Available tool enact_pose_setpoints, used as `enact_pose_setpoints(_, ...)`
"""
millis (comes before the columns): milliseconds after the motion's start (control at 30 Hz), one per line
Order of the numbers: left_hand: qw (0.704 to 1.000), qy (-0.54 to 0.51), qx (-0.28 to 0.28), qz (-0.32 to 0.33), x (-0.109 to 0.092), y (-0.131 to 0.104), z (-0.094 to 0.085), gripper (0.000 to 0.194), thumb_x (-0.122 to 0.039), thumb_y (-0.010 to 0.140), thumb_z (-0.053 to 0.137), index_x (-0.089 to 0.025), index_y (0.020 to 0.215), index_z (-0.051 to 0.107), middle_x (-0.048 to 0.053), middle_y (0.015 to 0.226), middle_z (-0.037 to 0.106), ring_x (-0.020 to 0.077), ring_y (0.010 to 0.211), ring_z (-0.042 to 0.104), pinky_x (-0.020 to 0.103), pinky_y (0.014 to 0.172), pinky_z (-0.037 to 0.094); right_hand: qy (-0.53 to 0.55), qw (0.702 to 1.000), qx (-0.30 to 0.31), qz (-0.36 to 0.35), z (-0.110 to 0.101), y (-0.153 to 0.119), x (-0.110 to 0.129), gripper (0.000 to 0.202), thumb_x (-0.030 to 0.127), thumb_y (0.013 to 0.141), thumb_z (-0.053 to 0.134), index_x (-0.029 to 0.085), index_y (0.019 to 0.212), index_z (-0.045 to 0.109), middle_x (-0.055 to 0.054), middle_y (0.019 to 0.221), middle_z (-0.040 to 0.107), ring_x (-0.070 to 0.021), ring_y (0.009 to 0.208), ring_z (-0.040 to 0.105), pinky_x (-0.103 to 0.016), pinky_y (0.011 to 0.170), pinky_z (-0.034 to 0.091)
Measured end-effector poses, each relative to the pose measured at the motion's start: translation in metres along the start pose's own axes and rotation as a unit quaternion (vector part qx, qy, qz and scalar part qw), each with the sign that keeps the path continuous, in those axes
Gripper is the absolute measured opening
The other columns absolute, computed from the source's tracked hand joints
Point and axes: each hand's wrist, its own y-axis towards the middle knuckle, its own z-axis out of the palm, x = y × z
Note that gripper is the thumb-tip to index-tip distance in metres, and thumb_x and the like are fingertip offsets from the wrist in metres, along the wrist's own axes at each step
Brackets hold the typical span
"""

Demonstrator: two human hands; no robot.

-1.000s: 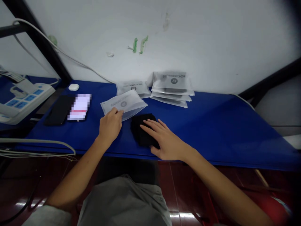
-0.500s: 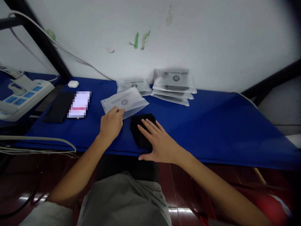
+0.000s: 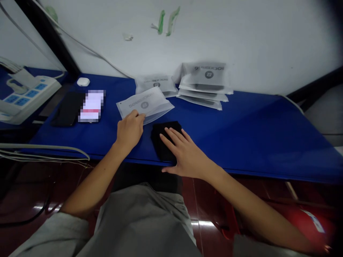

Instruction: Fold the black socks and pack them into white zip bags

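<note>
Currently, your left hand (image 3: 130, 130) holds a frosted pouch (image 3: 150, 101) while your right hand (image 3: 189, 157) lies open on a black bundle (image 3: 162, 148).

From the head view, your left hand is curled closed on the pouch's near edge, just beyond and left of the bundle; your right is spread wide across the bundle's top, resting without gripping. Beyond the bundle sits a pouch stack (image 3: 205, 87); well left of it, a lit phone (image 3: 92, 103) lies on the blue tabletop (image 3: 254, 139).
</note>
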Motion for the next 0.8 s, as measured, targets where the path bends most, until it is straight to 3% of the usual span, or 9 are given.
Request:
enact_pose_setpoints(167,1.000,-0.007,-0.003,0.001,0.002,-0.002,0.001,0.029,-0.022,0.095,0.042,-0.022,0.109,0.067,0.007,0.098,0.065,0.0204,0.081,0.063,0.029,0.054,0.038,-0.010,1.000,0.003,-0.020,0.002,-0.013,0.014,0.097,0.021,0.062,0.079,0.009,0.145,0.030,-0.023,0.150,0.032,-0.0361,0.139,0.030,-0.056,0.112,0.027)
enact_pose_setpoints(300,1.000,-0.001,-0.011,0.005,0.001,-0.002,0.002,0.028,-0.022,0.094,0.042,-0.022,0.107,0.068,0.006,0.098,0.065,0.0200,0.077,0.063,0.030,0.052,0.035,-0.003,0.999,-0.006,-0.049,0.001,-0.023,0.018,0.092,0.002,0.057,0.069,0.007,0.142,0.036,-0.022,0.145,0.042,-0.0328,0.135,0.038,-0.052,0.112,0.032)
enact_pose_setpoints(467,1.000,-0.001,-0.024,0.011,0.001,-0.003,0.003,0.027,-0.023,0.094,0.044,-0.022,0.107,0.068,0.006,0.096,0.066,0.0198,0.075,0.062,0.030,0.052,0.034,0.009,0.996,-0.041,-0.078,-0.005,-0.028,0.017,0.081,-0.002,0.060,0.057,0.007,0.139,0.041,-0.015,0.136,0.055,-0.0265,0.128,0.049,-0.049,0.112,0.034)
enact_pose_setpoints(667,0.999,0.008,-0.028,0.018,0.000,-0.002,-0.005,0.025,-0.024,0.094,0.046,-0.022,0.101,0.070,0.006,0.093,0.066,0.0206,0.081,0.063,0.029,0.053,0.035,-0.086,0.986,-0.091,-0.112,-0.011,-0.018,0.018,0.044,-0.001,0.084,0.042,0.006,0.126,0.056,-0.015,0.121,0.065,-0.0245,0.114,0.061,-0.049,0.104,0.045)
enact_pose_setpoints(800,0.999,0.023,-0.031,0.028,0.000,-0.002,-0.011,0.026,-0.025,0.094,0.046,-0.022,0.098,0.071,0.005,0.090,0.066,0.0211,0.083,0.063,0.030,0.053,0.035,-0.132,0.974,-0.122,-0.137,-0.008,-0.009,0.014,0.036,0.002,0.090,0.041,0.008,0.120,0.061,-0.014,0.118,0.067,-0.0241,0.111,0.063,-0.045,0.099,0.050)
